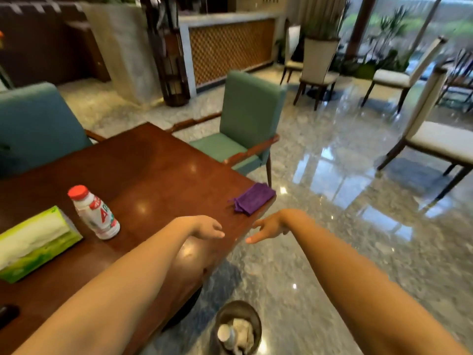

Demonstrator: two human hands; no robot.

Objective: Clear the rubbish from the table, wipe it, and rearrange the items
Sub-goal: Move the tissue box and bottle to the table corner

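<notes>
A folded purple cloth (253, 198) lies at the right corner of the dark wooden table (158, 170). My left hand (208, 227) hovers over the table's right edge, fingers loosely curled, holding nothing. My right hand (268, 226) is just off the edge beside it, fingers spread and empty, a short way below the cloth. A white drink bottle with a red cap (94, 212) stands upright on the left part of the table. A green tissue pack (35, 244) lies to its left. On the floor below stands a round bin (239, 326) holding crumpled paper and a bottle.
Two green armchairs (245, 124) stand at the far side of the table. White dining chairs (432, 129) stand to the right on a glossy marble floor. A small dark object (7, 315) lies at the table's left edge.
</notes>
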